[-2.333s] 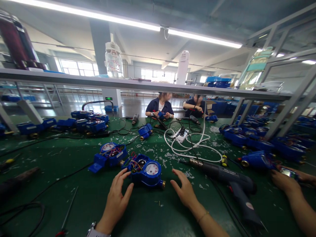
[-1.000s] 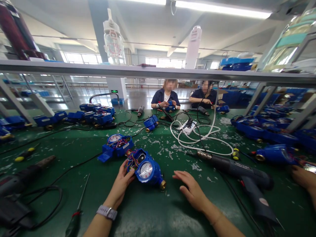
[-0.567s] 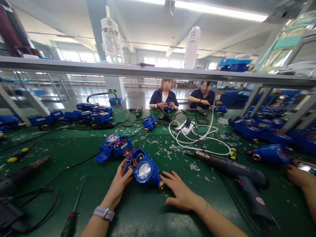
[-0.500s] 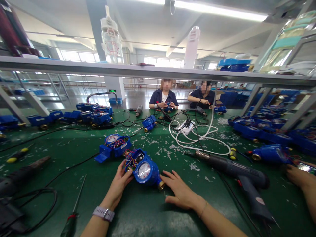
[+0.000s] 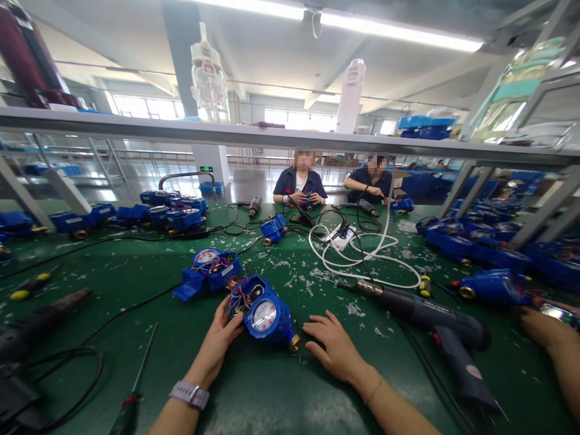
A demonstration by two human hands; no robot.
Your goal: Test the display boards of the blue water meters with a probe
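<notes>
A blue water meter [image 5: 268, 317] with a round white dial and a brass fitting lies on the green table. Its wire compartment is uncovered and full of coloured wires. My left hand [image 5: 223, 331] grips the compartment's left side, thumb in front and fingers partly hidden behind. My right hand [image 5: 338, 347] rests just right of the brass fitting, apart from it, fingers spread and holding nothing. Touching or close behind the first meter is a second blue water meter [image 5: 220, 272], its flap hanging out to the left and wires showing.
A heat gun [image 5: 435, 326] lies right, a screwdriver [image 5: 131, 396] and another dark tool [image 5: 36, 326] left. Cables and a white power strip [image 5: 341, 237] lie farther back. A co-worker's hand [image 5: 544, 329] is at far right. Two people sit opposite beneath a shelf [image 5: 272, 136].
My right hand has drawn back slightly to the right, off the brass fitting. My left hand and the water meter have hardly moved.
</notes>
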